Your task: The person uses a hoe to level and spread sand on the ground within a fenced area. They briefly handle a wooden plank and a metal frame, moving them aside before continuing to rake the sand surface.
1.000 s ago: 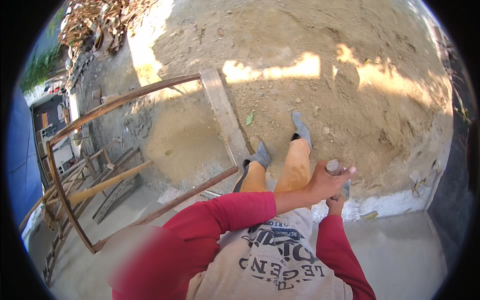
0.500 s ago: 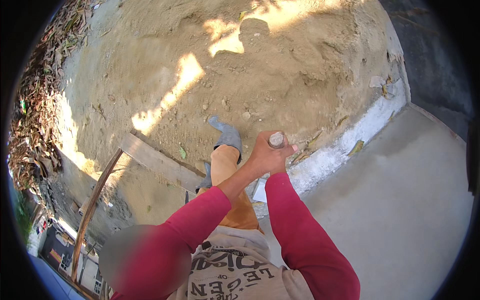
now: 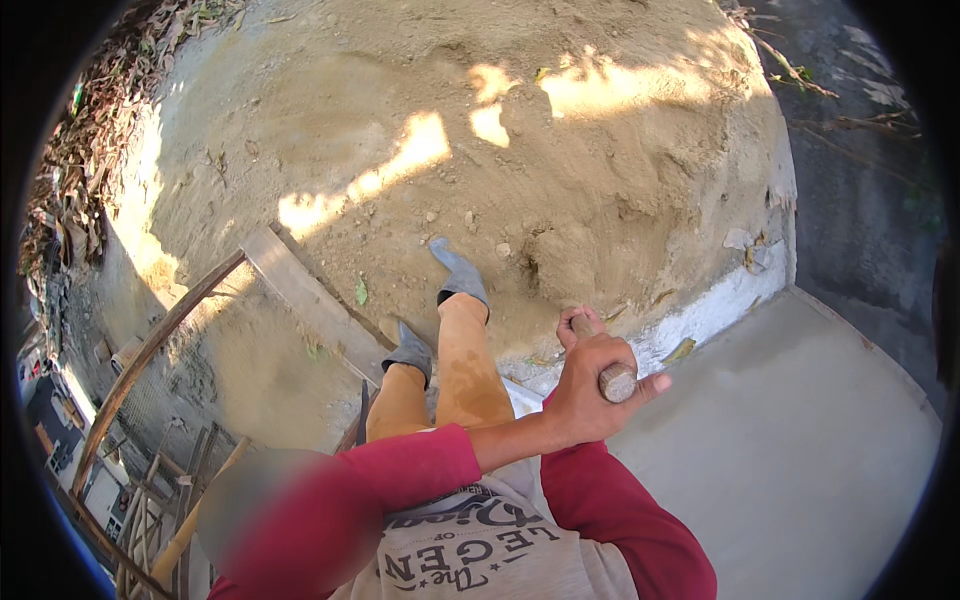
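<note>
Both of my hands are closed on one thick, round wooden tool handle (image 3: 617,383), its blunt end tilted up toward me. My left hand (image 3: 583,392) wraps it close to that end, thumb stretched out along the side. Farther down the shaft, my right hand (image 3: 571,328) grips it, partly covered by the left hand and wrist. The tool's working end is hidden, so its kind cannot be made out. Beyond the hands lies loose brown sandy soil (image 3: 600,245), with a small hollow just past the right hand.
My grey boots (image 3: 462,275) stand on the soil. A wooden board (image 3: 310,300) and a curved wooden strip (image 3: 160,365) lie to the left. A white-edged ledge (image 3: 715,325) borders smooth grey concrete (image 3: 790,430) on the right. Dry leaves (image 3: 75,170) pile up at far left.
My hands and the handle have come nearer my body and slightly right. The handle now leans, showing its shaft and my right hand farther along it. The view has shifted a little.
</note>
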`<state>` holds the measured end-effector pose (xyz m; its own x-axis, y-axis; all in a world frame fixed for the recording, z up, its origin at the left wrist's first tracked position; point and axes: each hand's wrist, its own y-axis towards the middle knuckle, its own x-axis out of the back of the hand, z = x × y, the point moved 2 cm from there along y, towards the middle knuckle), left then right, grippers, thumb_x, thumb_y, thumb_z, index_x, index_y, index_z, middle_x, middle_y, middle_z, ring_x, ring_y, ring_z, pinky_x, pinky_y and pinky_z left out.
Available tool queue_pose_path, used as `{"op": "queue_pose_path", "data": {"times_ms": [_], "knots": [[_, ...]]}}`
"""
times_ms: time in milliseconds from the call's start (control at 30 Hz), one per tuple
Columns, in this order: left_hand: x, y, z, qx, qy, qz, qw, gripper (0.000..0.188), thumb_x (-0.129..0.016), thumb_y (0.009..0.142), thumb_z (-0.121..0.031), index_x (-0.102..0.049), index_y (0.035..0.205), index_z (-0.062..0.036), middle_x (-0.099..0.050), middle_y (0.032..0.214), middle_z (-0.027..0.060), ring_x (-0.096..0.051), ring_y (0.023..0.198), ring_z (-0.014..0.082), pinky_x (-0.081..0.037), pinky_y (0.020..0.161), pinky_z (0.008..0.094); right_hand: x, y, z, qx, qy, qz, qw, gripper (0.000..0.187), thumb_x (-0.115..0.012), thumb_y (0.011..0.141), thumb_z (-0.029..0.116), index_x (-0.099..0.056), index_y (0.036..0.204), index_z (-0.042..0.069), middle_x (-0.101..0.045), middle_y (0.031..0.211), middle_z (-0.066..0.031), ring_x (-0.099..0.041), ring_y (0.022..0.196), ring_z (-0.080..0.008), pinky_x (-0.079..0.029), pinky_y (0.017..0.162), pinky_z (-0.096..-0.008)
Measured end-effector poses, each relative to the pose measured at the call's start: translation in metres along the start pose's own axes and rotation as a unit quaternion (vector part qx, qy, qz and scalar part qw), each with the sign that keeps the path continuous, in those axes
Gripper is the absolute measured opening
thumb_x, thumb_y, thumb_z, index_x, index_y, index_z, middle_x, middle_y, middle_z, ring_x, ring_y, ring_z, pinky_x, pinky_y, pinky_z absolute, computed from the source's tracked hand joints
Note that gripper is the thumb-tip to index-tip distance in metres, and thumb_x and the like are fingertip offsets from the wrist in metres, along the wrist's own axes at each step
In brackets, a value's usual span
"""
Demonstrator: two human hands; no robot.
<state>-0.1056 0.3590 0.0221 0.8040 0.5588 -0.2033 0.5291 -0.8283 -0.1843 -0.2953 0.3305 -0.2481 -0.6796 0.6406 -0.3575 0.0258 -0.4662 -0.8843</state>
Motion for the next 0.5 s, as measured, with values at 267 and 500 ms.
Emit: {"op": "queue_pose_path", "data": {"times_ms": [267,500], "knots": [[0.163,-0.155,-0.087,-0.072,-0.233,-0.178,0.953,0.036,-0.059,0.102,-0.031,-0.054,0.079,-0.0041,-0.055,0.079,0.0062,-0.051,0.083,0.0218,-0.041,0.088,0.0394,-0.048,0.016,-0.053,-0.054,-0.25,-0.045,0.966,0.017,-0.065,0.091,0.011,-0.05,0.098,0.01,-0.056,0.073,-0.0055,-0.06,0.067,-0.0193,-0.055,0.058,-0.0319],[0.255,-0.387,-0.1,-0.203,-0.248,-0.442,0.838,0.042,-0.058,0.1,-0.042,-0.053,0.078,-0.0062,-0.056,0.077,0.0065,-0.053,0.084,0.0226,-0.041,0.091,0.0424,-0.062,-0.068,-0.261,-0.173,-0.545,0.07,0.818,0.013,-0.059,0.09,0.005,-0.047,0.094,0.007,-0.052,0.07,-0.0071,-0.053,0.058,-0.0204,-0.052,0.054,-0.0335]]}}
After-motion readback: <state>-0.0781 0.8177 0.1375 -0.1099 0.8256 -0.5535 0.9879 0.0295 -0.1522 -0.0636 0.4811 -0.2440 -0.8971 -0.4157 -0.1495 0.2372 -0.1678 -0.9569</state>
